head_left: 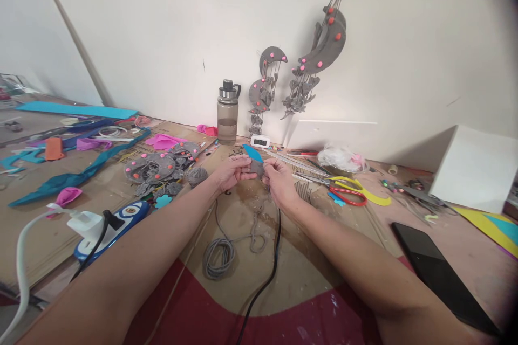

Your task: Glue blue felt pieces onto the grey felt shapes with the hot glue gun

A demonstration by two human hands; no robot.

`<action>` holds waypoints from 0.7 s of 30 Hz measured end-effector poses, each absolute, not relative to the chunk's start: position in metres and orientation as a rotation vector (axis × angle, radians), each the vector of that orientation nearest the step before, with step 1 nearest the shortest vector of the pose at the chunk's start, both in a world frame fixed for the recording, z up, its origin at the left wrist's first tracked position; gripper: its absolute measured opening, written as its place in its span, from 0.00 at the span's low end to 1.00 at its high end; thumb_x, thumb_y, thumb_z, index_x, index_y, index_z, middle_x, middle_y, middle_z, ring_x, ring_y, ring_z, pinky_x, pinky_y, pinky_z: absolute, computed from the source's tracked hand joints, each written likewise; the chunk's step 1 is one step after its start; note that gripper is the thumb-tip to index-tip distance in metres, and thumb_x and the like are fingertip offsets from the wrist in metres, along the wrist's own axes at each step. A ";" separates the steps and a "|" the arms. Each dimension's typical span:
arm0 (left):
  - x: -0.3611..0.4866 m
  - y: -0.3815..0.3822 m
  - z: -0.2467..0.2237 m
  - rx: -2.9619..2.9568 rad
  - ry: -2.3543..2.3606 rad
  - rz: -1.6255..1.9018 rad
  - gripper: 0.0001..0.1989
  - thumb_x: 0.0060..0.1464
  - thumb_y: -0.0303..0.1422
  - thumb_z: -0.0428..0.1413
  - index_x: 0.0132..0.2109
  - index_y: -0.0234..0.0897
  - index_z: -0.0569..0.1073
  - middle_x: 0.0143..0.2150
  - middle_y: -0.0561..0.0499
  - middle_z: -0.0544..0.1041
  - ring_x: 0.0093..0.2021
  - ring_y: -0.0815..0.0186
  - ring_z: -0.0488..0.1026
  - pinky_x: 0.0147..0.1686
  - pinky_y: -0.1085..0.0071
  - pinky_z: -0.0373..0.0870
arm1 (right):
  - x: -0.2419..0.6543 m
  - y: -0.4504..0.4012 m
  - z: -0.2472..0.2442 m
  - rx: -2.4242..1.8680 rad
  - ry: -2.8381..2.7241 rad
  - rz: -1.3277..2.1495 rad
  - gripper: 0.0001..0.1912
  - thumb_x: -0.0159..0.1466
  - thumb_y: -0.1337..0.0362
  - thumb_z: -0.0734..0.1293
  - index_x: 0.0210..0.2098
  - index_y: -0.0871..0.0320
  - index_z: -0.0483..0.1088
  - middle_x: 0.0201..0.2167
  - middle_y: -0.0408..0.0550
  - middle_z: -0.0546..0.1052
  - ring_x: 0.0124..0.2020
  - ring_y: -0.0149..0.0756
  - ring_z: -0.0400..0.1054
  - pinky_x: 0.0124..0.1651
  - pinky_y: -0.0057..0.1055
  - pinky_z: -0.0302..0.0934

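Observation:
Between my two hands is a blue foam piece point(251, 152), its lower part covered with grey yarn point(256, 168). My left hand point(233, 172) pinches it from the left side. At its right edge the fingers of my right hand point(278, 177) are closed on the yarn-wrapped end; whether they hold the loose strand or the piece itself is partly hidden. A grey yarn strand runs down from the hands to a loose coil point(218, 257) on the cardboard. A ball of grey yarn point(197, 176) lies left of my left hand.
Grey yarn-wrapped crescents point(156, 167) lie at left; others point(327, 46) hang on the white board. A bottle point(227, 113) and small clock point(259, 142) stand behind. Red-handled scissors point(348, 192), a phone point(437, 269) and a power strip point(129, 215) flank my arms. A black cable point(277, 253) runs below.

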State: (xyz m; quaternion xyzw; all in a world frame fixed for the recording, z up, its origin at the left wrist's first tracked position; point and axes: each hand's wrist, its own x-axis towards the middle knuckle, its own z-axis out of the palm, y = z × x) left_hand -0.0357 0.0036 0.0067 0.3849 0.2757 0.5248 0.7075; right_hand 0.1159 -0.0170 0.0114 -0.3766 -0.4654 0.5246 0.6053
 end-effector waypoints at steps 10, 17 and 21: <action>-0.035 0.004 0.005 0.908 0.616 1.147 0.04 0.49 0.25 0.63 0.33 0.29 0.74 0.30 0.48 0.78 0.29 0.69 0.77 0.34 0.69 0.79 | 0.117 -0.016 0.010 -0.862 -1.062 1.217 0.10 0.49 0.60 0.69 0.28 0.57 0.66 0.19 0.34 0.62 0.17 0.21 0.48 0.20 0.25 0.44; -0.038 0.008 0.002 0.936 0.624 1.165 0.05 0.50 0.26 0.62 0.34 0.29 0.75 0.31 0.48 0.78 0.29 0.70 0.77 0.34 0.71 0.79 | 0.117 -0.019 0.014 -0.872 -1.099 1.260 0.13 0.48 0.56 0.70 0.28 0.57 0.68 0.19 0.34 0.61 0.19 0.22 0.49 0.21 0.24 0.45; -0.038 0.010 0.000 0.957 0.635 1.163 0.05 0.51 0.27 0.62 0.35 0.29 0.75 0.31 0.47 0.79 0.30 0.68 0.78 0.32 0.71 0.79 | 0.117 -0.020 0.017 -0.846 -1.082 1.309 0.14 0.46 0.56 0.71 0.28 0.57 0.68 0.18 0.34 0.59 0.19 0.22 0.47 0.21 0.23 0.44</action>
